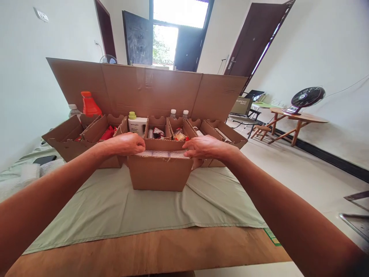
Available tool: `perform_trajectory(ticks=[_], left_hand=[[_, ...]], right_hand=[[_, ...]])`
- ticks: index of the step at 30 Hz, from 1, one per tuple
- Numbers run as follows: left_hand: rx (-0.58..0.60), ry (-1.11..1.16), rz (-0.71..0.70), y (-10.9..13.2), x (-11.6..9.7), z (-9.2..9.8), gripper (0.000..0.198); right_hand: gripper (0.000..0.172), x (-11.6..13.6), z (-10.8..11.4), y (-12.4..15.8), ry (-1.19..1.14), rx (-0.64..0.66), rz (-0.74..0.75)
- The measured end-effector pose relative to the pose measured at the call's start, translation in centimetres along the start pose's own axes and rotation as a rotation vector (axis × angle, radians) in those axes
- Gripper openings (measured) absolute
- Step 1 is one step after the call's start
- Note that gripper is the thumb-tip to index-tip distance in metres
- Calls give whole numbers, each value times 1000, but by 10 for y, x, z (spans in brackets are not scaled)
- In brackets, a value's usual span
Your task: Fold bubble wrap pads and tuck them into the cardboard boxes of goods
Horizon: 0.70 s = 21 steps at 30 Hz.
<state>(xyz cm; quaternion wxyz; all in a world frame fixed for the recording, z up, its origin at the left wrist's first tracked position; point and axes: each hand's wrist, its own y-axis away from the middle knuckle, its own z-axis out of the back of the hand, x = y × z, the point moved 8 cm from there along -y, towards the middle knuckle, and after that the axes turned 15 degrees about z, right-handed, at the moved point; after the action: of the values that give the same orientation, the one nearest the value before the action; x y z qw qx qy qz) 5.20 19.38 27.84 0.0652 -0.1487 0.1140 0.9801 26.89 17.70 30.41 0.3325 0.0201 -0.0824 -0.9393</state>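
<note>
A small cardboard box (pixel 161 174) stands on the cloth in front of me, its top lined with whitish bubble wrap (pixel 164 154). My left hand (pixel 128 144) is at the box's left upper end, fingers curled closed; what they pinch is hidden. Over the right upper end reaches my right hand (pixel 203 147), fingers bent and slightly apart, the tips close to the wrap. Behind both hands is a wide cardboard organizer (pixel 69 148) with several compartments and a tall back panel (pixel 152 90). In it stand a white bottle with a green cap (pixel 137 125) and red packets (pixel 108 133).
An orange-red bottle (pixel 90 104) rises at the organizer's left. A dark phone (pixel 44 160) and bubble wrap (pixel 30 173) lie on the cloth (pixel 109 211) at left. Wooden table edge (pixel 161 252) runs along the front. At right are a fan (pixel 308 97) on a small table and a chair (pixel 242 107).
</note>
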Motion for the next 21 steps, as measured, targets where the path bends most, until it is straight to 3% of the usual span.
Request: perform_trajectory(ticks=[5, 8, 10, 13, 16, 21], left_hand=[[-234, 32, -69, 4, 2, 4, 26], [-288, 56, -128, 8, -5, 6, 33], [-265, 61, -163, 9, -10, 5, 43], [-96, 71, -177, 6, -14, -7, 57], [78, 103, -116, 3, -12, -19, 67], [53, 109, -106, 6, -15, -17, 68]], right_hand=[[28, 0, 11, 27, 28, -236, -44], [34, 15, 7, 37, -66, -356, 84], [40, 29, 4, 40, -122, -421, 236], [53, 44, -2, 40, -110, -417, 378], [59, 43, -14, 33, -120, -302, 355], [61, 35, -24, 25, -206, -212, 264]])
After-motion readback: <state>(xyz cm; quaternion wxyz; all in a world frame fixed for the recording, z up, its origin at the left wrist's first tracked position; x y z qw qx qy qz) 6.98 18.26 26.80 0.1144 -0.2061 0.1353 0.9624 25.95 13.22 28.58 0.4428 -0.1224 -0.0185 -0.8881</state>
